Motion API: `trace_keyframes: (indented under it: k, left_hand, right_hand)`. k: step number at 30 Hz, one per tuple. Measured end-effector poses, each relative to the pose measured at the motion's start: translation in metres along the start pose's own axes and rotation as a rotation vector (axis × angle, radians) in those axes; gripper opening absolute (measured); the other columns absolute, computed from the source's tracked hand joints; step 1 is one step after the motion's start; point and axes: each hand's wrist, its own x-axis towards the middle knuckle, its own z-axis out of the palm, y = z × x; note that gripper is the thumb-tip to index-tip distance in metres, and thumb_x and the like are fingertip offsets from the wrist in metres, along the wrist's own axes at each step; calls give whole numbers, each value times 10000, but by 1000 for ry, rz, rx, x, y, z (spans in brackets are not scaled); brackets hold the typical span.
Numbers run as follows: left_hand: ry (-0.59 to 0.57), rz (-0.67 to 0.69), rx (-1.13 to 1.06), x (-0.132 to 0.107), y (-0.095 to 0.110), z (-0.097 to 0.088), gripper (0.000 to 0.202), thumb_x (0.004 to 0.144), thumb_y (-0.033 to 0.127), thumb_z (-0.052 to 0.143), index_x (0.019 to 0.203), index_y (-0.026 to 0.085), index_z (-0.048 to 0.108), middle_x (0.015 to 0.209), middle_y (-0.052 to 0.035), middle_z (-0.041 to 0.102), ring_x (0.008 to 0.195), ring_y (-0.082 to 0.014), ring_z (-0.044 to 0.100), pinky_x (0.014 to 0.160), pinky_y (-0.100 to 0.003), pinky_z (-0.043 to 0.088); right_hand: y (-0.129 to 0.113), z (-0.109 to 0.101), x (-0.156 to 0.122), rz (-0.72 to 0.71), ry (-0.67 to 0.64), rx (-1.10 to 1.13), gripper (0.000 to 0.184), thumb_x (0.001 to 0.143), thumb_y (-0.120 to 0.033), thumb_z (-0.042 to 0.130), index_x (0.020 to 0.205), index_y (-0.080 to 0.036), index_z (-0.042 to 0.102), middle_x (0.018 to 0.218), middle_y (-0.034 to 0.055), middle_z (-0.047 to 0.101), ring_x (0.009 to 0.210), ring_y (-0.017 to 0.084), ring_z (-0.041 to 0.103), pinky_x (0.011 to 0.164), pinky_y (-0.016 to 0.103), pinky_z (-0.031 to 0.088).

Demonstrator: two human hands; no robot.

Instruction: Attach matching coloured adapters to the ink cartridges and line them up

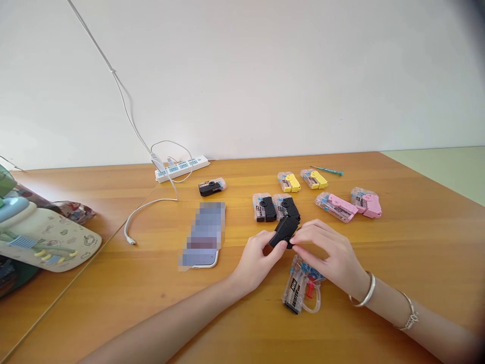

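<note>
My left hand (259, 257) grips a black plastic water gun handle piece (285, 230) between thumb and fingers. From the other side, my right hand (330, 251) pinches the lower edge of the same piece with thumb and fingertips. Just below my hands lies a clear water gun body (294, 289) with "WATER GUN" lettering, a red trigger (310, 289) and a loop of clear tube. Two folded black water guns (265, 208) sit side by side behind the held piece, which partly covers one of them.
Two yellow water guns (289, 182), two pink ones (367, 203) and a teal screwdriver (327, 171) lie behind to the right. A phone (206, 235), another black water gun (210, 187), a white power strip (183, 168), a cable (151, 203) and a tumbler (53, 237) are to the left.
</note>
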Motion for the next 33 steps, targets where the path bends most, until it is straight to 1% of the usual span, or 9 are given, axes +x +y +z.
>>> trace_keyframes:
  k: [2,5,9,16,23,26,29,31,33]
  left_hand:
    - [6,-5,-5,0,0,0,251,853,313,445,732,154,597,713,-19,598,695,-163,503,637,-248,378]
    - [16,-6,15,0,0,1,232,839,290,453,701,155,580,686,-13,580,675,-156,486,621,-244,367]
    - [35,5,60,1,-2,1,240,815,278,479,609,161,517,610,7,502,625,-139,441,578,-236,337]
    - [63,44,118,0,0,0,285,800,286,492,540,173,461,552,19,423,591,-137,409,558,-246,323]
    - [22,127,175,-2,2,1,283,812,286,489,550,180,495,541,9,437,636,-158,416,628,-272,349]
    - [44,110,180,-2,3,1,266,824,288,468,587,180,522,560,2,463,637,-161,426,612,-271,343]
    - [63,107,183,-2,3,1,268,830,281,471,585,180,506,568,4,473,637,-159,439,601,-266,342]
    - [52,121,202,-1,2,2,279,828,287,499,572,179,489,582,6,484,640,-156,442,608,-267,347]
    - [39,134,217,-1,1,2,297,830,315,530,569,177,492,622,1,515,660,-157,454,621,-269,356]
  right_hand:
    - [-1,1,-1,125,9,19,28,825,-208,554,832,-234,559,790,17,651,775,176,599,672,314,505]
    - [-3,2,-1,289,-51,73,40,798,-246,569,815,-231,535,790,6,638,761,174,604,669,309,500]
    - [-6,3,1,406,-149,186,26,795,-242,538,776,-230,551,743,-17,646,710,159,613,689,305,500]
    - [-11,6,1,419,-79,281,26,757,-220,539,731,-217,543,652,-16,646,613,148,624,608,269,518]
    - [-8,8,2,385,-43,276,112,779,-192,472,703,-211,552,640,-6,648,599,153,613,587,266,517]
    - [-7,5,4,385,-63,299,131,828,-234,465,752,-209,568,712,9,654,671,161,619,659,287,524]
    - [-4,5,3,433,-77,370,114,846,-301,500,904,-215,547,809,21,647,767,173,621,720,315,529]
    - [-1,6,2,457,-103,448,199,830,-327,542,993,-220,508,875,30,640,850,189,615,755,333,531]
    - [2,7,1,462,-152,498,224,820,-332,559,1006,-220,505,926,39,637,885,196,611,782,345,529]
